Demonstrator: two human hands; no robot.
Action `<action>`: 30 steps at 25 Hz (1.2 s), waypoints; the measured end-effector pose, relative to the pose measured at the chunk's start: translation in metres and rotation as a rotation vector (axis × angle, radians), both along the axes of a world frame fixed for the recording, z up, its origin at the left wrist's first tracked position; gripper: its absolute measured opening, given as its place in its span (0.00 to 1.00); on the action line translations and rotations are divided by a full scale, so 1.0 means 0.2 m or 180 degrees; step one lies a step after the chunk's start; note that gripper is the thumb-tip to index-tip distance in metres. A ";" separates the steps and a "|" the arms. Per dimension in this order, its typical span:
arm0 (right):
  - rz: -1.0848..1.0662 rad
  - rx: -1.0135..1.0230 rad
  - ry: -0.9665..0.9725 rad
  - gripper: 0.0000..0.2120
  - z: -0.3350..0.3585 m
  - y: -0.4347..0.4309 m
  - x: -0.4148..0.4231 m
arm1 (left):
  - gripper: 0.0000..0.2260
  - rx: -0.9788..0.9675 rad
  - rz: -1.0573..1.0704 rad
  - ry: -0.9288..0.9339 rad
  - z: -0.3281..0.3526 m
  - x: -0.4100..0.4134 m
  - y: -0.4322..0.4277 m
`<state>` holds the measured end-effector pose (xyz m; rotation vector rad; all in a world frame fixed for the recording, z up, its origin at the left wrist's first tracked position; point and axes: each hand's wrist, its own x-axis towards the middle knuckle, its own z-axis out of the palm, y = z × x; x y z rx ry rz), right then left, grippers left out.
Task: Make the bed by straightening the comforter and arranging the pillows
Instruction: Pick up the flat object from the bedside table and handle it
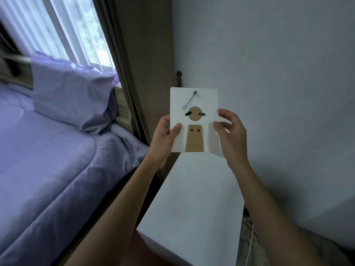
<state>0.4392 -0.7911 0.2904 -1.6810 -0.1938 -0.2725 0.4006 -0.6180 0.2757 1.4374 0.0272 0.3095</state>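
Note:
I hold a white card (207, 100) upright in front of me, above a white bedside table (196, 198). A brown paper figure and a bit of blue thread are stuck on the card. My left hand (165, 137) grips its left edge, thumb on the front. My right hand (230, 131) pinches its right edge. To the left lies the bed with a lavender comforter (48, 160) spread over it. A lavender pillow (73, 95) leans upright at the head of the bed, under the window.
A window with sheer white curtains (63, 29) is at the upper left, with a brown drape (134, 54) beside it. A plain grey wall (278, 64) fills the right. A white cord (250, 244) hangs at the table's right side.

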 end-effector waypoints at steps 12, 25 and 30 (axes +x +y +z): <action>0.0435 -0.3100 -0.2395 0.38 -0.06 -0.03 -0.10 | 0.09 -0.0261 -0.0070 -0.0005 0.05 -0.13 0.04; 0.0533 -0.2902 -0.3035 0.24 -0.03 0.01 -0.14 | 0.08 -0.0351 -0.0133 -0.0052 0.06 -0.19 0.08; 0.0251 -0.2914 -0.3342 0.22 -0.04 0.05 -0.13 | 0.06 -0.0458 -0.0136 -0.0126 0.06 -0.17 0.09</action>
